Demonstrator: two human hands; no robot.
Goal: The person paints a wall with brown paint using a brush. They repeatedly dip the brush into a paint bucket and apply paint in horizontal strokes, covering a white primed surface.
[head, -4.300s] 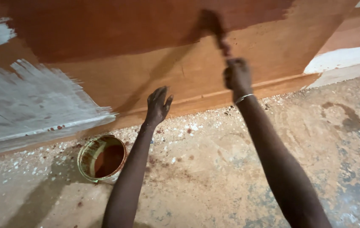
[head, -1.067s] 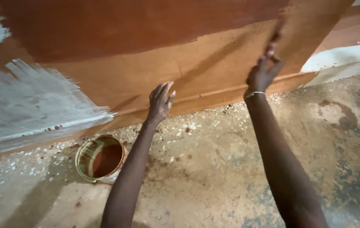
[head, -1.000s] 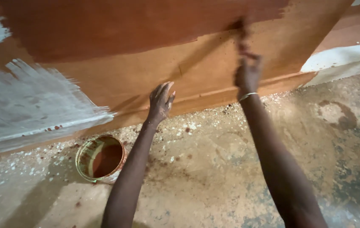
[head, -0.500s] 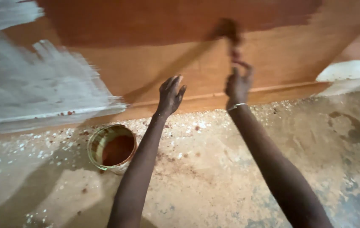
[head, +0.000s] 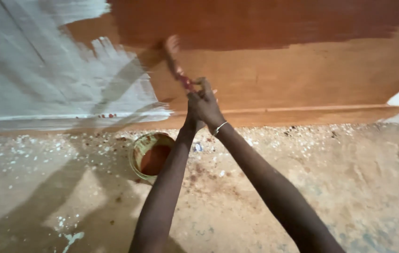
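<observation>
We see a paintbrush (head: 175, 61), blurred, upper centre of frame, bristles on the brown-painted board (head: 302, 70). Right hand (head: 205, 104) grips its handle, arm stretched forward. Left hand (head: 191, 122) sits mostly hidden behind it; we cannot tell its grip. Paint tin (head: 150, 157) on floor below.

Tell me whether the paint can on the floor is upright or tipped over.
Upright. The paint can stands on the floor with its open mouth facing up, and reddish-brown paint sits level inside it.
</observation>
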